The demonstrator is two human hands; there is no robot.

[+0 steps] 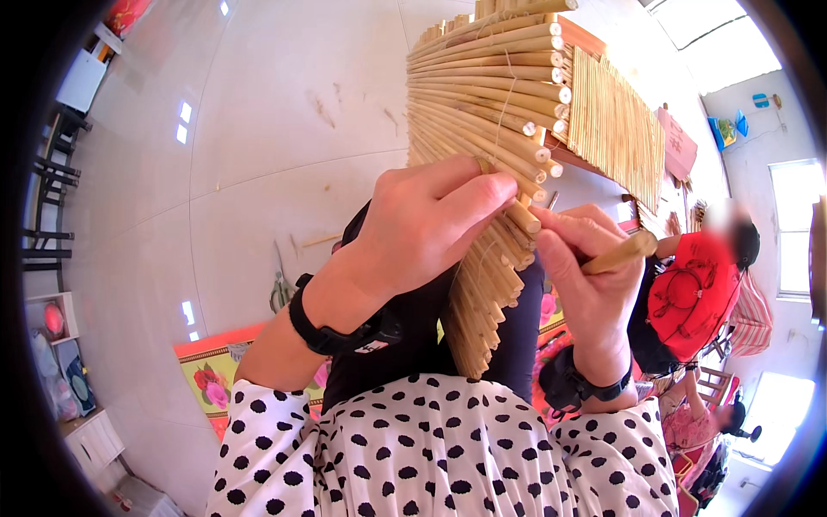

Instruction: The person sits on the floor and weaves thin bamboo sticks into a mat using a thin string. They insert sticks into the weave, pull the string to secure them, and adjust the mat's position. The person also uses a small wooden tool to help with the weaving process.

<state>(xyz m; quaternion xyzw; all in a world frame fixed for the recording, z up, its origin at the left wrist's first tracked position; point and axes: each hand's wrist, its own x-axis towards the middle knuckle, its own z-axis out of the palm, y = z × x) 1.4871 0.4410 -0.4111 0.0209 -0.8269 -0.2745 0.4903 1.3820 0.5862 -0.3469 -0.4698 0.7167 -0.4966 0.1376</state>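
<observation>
A mat of pale yellow reed sticks (491, 95), tied in a row with thin string, comes down from the far side and drapes over my lap. My left hand (439, 215) is closed on the mat near the cut ends of the sticks, thumb and forefinger pinching at one stick. A short loose reed stick (622, 253) lies tucked in the curled fingers of my right hand (590, 267). Its thumb and forefinger meet close beside the stick ends; whether they also pinch string I cannot make out. Below my hands hangs the mat's lower part (478, 302).
A finished-looking reed sheet (616, 121) lies on a reddish-brown surface at the far right. A person in a red top (693, 297) and another in pink (689, 422) sit to the right. Scissors (281, 293) and reed scraps lie on the floor beside a floral mat (211, 379).
</observation>
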